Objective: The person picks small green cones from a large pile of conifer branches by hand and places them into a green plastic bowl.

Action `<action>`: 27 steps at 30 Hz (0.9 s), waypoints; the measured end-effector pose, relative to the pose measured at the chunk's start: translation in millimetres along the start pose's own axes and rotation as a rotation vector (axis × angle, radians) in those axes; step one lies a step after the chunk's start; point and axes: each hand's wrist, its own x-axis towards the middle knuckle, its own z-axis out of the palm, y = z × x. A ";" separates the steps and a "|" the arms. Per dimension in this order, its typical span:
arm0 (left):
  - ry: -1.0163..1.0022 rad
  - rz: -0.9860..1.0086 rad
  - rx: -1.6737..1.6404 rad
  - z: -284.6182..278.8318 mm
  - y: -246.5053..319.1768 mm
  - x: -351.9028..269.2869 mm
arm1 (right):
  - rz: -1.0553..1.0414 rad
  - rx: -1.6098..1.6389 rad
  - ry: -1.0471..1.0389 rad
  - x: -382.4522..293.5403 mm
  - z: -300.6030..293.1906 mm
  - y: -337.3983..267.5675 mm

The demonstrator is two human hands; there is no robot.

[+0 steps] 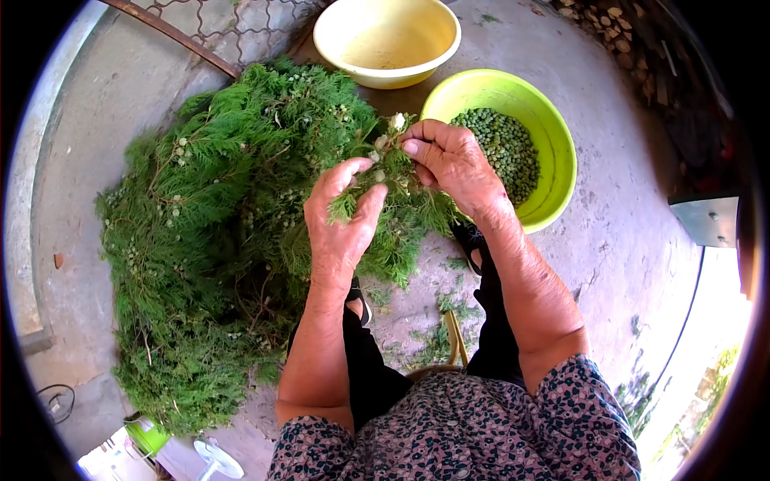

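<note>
A green conifer sprig (394,165) with pale round cones is held up before me, over the right edge of a large heap of cut conifer branches (222,210). My right hand (454,159) pinches the sprig near its cones with thumb and fingertips. On the other side, my left hand (343,207) has its thumb and index finger apart around the sprig, with some foliage against the palm. Its remaining fingers are hidden, so its grip is unclear. Just behind my right hand stands a lime-green plastic basin (556,186), partly filled with small green cones (511,150).
A pale yellow basin (385,75) stands beyond the heap. Rusty metal grating (240,27) lies at the upper left, and stacked firewood (619,30) at the upper right. Scattered clippings (442,343) lie on the concrete floor (613,252) between my feet.
</note>
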 end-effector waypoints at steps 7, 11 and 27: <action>0.089 -0.199 -0.251 1.3 -1.9 -0.8 | 0.143 0.258 -0.140 -11.9 8.9 -12.5; 0.123 0.046 -0.121 0.2 -3.6 -0.4 | 0.147 0.295 -0.172 -12.8 10.8 -13.5; 0.060 0.030 -0.131 -1.9 11.2 0.3 | 0.344 0.792 -0.108 -16.0 16.5 0.9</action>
